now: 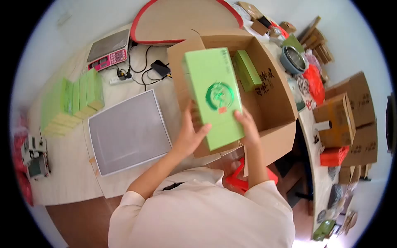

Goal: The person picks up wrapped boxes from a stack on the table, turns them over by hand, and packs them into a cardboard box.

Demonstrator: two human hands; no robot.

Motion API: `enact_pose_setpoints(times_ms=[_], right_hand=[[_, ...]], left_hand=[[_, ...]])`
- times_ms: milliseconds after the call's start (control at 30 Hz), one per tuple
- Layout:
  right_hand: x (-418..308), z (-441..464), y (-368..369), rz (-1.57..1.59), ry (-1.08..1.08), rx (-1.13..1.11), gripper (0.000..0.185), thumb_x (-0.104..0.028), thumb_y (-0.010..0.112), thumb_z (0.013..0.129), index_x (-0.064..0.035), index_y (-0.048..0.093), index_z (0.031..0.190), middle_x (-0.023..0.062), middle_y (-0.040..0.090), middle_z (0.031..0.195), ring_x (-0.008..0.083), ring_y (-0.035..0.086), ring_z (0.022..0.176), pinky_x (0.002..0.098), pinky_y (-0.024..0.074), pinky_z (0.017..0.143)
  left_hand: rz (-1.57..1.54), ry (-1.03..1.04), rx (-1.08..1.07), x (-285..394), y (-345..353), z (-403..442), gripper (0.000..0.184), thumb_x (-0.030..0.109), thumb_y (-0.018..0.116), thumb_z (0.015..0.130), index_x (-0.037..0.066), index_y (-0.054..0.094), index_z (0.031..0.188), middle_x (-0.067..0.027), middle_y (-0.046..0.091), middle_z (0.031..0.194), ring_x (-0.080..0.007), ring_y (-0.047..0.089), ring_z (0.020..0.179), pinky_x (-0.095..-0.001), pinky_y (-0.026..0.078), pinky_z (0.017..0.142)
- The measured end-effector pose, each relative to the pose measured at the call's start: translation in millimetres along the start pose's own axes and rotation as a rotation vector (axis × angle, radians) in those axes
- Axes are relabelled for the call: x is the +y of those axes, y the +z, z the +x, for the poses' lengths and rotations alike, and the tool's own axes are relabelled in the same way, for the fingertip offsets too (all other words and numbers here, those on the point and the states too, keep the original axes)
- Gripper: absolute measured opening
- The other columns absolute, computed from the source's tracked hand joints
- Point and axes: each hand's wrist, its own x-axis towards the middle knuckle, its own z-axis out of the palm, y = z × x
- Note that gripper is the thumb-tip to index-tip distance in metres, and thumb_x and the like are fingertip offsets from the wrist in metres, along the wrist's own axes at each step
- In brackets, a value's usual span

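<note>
Between my two hands is a light green gift box (pixel 215 124) with a shiny round green emblem and a small orange-red mark. My left hand (pixel 192 130) grips its left side, thumb on the front face. On the lower right edge my right hand (pixel 248 124) is closed, thumb also on the front. The green box is held tilted over the left part of an open cardboard carton (pixel 275 138). Inside that carton, another green box (pixel 247 70) rests against the far wall. Dark printed characters show on the carton's inner wall.
At the left stand several stacked green boxes (pixel 72 99). A shallow grey tray (pixel 128 132) with a white rim lies beside the carton. Behind are a pink scale (pixel 109 47), a black phone (pixel 160 68) and cables. Metal bowls (pixel 293 58) and more cartons (pixel 351 120) are at right.
</note>
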Motion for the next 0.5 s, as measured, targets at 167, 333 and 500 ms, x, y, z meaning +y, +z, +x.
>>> enact_pose_setpoints(times_ms=[167,333,500], right_hand=[[-36,70,-55,-0.239,-0.295,0.327,0.069,-0.032,0.068,0.085,-0.0032,0.039,0.141,0.0170,0.048,0.135,0.0225,0.050,0.120,0.0339,0.0384,0.101],[-47,163,-106,-0.968,-0.507,0.585,0.068,-0.035,0.070,0.082,-0.0110,0.043,0.140,0.0171,0.054,0.115,0.0270,0.055,0.105,0.0367,0.0453,0.088],[8,245,-143,-1.571,-0.485,0.724,0.063,-0.029,0.073,0.077,-0.0168,0.048,0.134,0.0212,0.051,0.111,0.0357,0.054,0.100,0.0420,0.0472,0.082]], left_hand=[[-0.045,-0.234,-0.329,-7,-4,-19,0.048,0.013,0.056,0.093,0.004,0.038,0.137,-0.0126,0.043,0.135,-0.0189,0.053,0.112,-0.0325,0.046,0.093],[-0.118,-0.368,-0.036,-35,-68,-35,0.031,0.014,0.048,0.097,0.002,0.051,0.126,-0.0095,0.059,0.114,-0.0165,0.056,0.108,-0.0288,0.045,0.090],[0.034,-0.529,0.276,-45,-118,-37,0.029,0.016,0.046,0.097,0.003,0.054,0.123,-0.0082,0.060,0.111,-0.0144,0.057,0.099,-0.0273,0.044,0.085]])
